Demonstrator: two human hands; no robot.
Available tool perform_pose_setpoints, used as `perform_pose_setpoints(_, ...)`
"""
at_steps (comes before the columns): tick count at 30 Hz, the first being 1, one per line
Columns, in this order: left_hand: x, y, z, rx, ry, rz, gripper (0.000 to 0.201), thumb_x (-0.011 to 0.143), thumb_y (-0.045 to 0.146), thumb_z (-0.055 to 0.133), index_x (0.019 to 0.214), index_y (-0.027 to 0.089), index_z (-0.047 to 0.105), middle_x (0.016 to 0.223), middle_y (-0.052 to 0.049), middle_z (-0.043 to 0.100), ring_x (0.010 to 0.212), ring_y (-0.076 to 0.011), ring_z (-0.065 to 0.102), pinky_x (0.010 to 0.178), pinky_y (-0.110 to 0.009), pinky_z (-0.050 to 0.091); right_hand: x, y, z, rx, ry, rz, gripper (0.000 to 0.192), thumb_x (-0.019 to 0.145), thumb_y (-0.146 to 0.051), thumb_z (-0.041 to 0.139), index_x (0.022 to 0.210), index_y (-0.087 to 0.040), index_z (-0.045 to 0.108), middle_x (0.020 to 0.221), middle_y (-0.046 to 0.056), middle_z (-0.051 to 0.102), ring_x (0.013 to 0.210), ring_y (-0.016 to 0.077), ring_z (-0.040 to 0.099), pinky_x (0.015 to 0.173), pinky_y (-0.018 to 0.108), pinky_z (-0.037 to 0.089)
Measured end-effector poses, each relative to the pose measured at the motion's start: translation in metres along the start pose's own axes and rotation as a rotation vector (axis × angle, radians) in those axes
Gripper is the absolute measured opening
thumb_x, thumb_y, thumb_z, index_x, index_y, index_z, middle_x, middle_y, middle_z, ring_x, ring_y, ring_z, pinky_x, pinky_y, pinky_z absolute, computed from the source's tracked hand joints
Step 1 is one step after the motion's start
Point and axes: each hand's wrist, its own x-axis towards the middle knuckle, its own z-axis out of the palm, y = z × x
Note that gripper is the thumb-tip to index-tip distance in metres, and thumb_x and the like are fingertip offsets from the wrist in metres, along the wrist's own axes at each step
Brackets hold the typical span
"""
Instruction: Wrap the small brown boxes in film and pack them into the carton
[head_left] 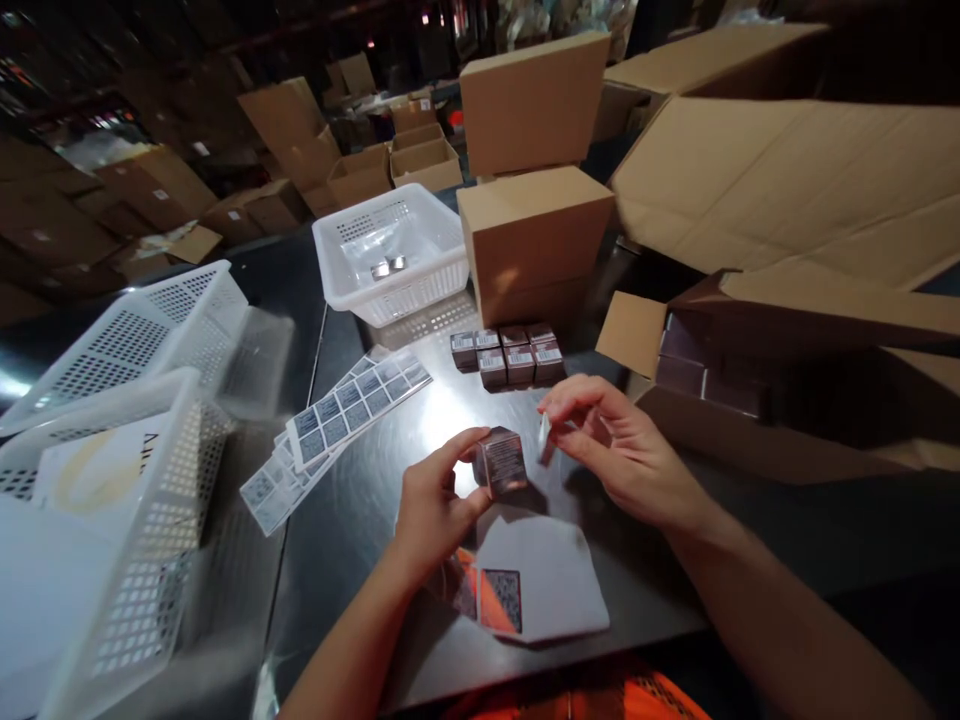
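My left hand (433, 500) grips a small shiny brown box (502, 462) over the middle of the dark steel table (360, 560). My right hand (615, 445) is just right of the box and pinches a small white sticker label (544, 436) between thumb and fingers, close to the box's side. Sheets of printed labels (337, 415) lie to the left. A group of several small brown boxes (508, 355) with labels on top stands behind my hands. A white backing sheet (540, 585) with one code label lies below my hands.
An open carton (750, 390) with more brown boxes stands at the right. A white basket (390, 250) sits at the back; two more white baskets (127, 400) are at the left. Stacked cardboard boxes (532, 180) rise behind; flat cardboard (787, 180) lies back right.
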Motion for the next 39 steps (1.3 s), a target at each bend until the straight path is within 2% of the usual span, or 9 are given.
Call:
perform_pose_setpoints(3, 0.000, 0.000, 0.000, -0.020, -0.004, -0.004, 0.049, 0.067, 0.025, 0.081, 0.115, 0.028, 0.073, 0.087, 0.002, 0.070, 0.046, -0.0031, 0.027, 0.043, -0.018, 0.025, 0.001, 0.000, -0.001, 0.001, 0.032, -0.021, 0.015, 0.092, -0.041, 0.068, 0.092, -0.028, 0.060, 0.096, 0.001, 0.062, 0.095, 0.0183, 0.060, 0.088, 0.035, 0.051)
perform_pose_setpoints(7, 0.001, 0.001, 0.001, -0.040, -0.006, -0.016, 0.050, 0.066, 0.025, 0.082, 0.115, 0.027, 0.073, 0.084, 0.003, 0.070, 0.045, -0.0027, 0.027, 0.043, -0.017, 0.026, 0.001, 0.002, -0.001, 0.059, 0.052, 0.056, 0.018, 0.092, -0.044, 0.068, 0.095, -0.029, 0.059, 0.089, 0.000, 0.060, 0.082, 0.0161, 0.060, 0.082, 0.033, 0.053)
perform_pose_setpoints(11, 0.001, 0.002, 0.001, -0.012, 0.000, -0.025, 0.049, 0.067, 0.022, 0.080, 0.115, 0.026, 0.073, 0.084, 0.003, 0.070, 0.045, -0.0024, 0.029, 0.043, -0.016, 0.029, 0.000, 0.005, -0.001, -0.028, 0.077, -0.022, 0.013, 0.092, -0.039, 0.068, 0.095, -0.027, 0.061, 0.112, 0.005, 0.064, 0.111, 0.0221, 0.060, 0.097, 0.041, 0.050)
perform_pose_setpoints(14, 0.001, 0.003, 0.001, -0.012, 0.009, -0.015, 0.048, 0.067, 0.020, 0.079, 0.114, 0.026, 0.073, 0.081, 0.004, 0.070, 0.045, -0.0022, 0.030, 0.043, -0.016, 0.029, 0.000, 0.006, -0.002, 0.002, 0.091, -0.040, 0.012, 0.092, -0.035, 0.069, 0.093, -0.026, 0.060, 0.105, 0.004, 0.067, 0.114, 0.0235, 0.061, 0.102, 0.045, 0.047)
perform_pose_setpoints(19, 0.000, 0.002, 0.001, -0.021, 0.021, 0.016, 0.050, 0.066, 0.020, 0.081, 0.114, 0.026, 0.073, 0.081, 0.005, 0.070, 0.044, -0.0014, 0.029, 0.041, -0.015, 0.028, -0.001, 0.003, -0.004, 0.012, 0.022, 0.099, 0.017, 0.091, -0.039, 0.068, 0.096, -0.025, 0.060, 0.089, 0.001, 0.065, 0.081, 0.0168, 0.065, 0.076, 0.032, 0.056)
perform_pose_setpoints(22, 0.000, 0.001, 0.001, -0.024, 0.019, 0.038, 0.050, 0.067, 0.019, 0.081, 0.115, 0.027, 0.072, 0.082, 0.005, 0.071, 0.044, -0.0013, 0.029, 0.041, -0.015, 0.028, -0.003, 0.003, -0.003, 0.013, -0.139, 0.243, 0.027, 0.090, -0.034, 0.069, 0.111, -0.027, 0.055, 0.083, -0.002, 0.066, 0.074, 0.0149, 0.065, 0.061, 0.025, 0.053)
perform_pose_setpoints(25, 0.000, 0.001, 0.001, -0.036, 0.023, 0.044, 0.050, 0.066, 0.017, 0.080, 0.114, 0.027, 0.072, 0.081, 0.005, 0.071, 0.043, -0.0013, 0.030, 0.040, -0.014, 0.027, -0.006, 0.005, 0.001, 0.006, -0.160, 0.313, 0.042, 0.086, -0.032, 0.072, 0.120, -0.028, 0.047, 0.078, -0.004, 0.065, 0.070, 0.0151, 0.065, 0.054, 0.024, 0.050)
perform_pose_setpoints(32, -0.001, 0.004, 0.003, -0.040, 0.041, 0.027, 0.048, 0.065, 0.020, 0.083, 0.111, 0.025, 0.073, 0.078, 0.004, 0.071, 0.042, -0.0012, 0.030, 0.040, -0.014, 0.028, -0.010, 0.010, 0.011, 0.005, -0.090, 0.311, 0.042, 0.085, -0.030, 0.071, 0.114, -0.027, 0.041, 0.080, -0.003, 0.067, 0.084, 0.0193, 0.070, 0.072, 0.032, 0.058)
perform_pose_setpoints(39, -0.001, 0.001, 0.005, -0.027, 0.069, 0.069, 0.050, 0.064, 0.016, 0.083, 0.112, 0.026, 0.073, 0.078, 0.005, 0.071, 0.042, -0.0009, 0.030, 0.040, -0.013, 0.028, -0.009, 0.009, 0.013, 0.015, -0.088, 0.341, 0.042, 0.084, -0.031, 0.071, 0.110, -0.027, 0.038, 0.078, -0.003, 0.067, 0.091, 0.0216, 0.071, 0.077, 0.035, 0.059)
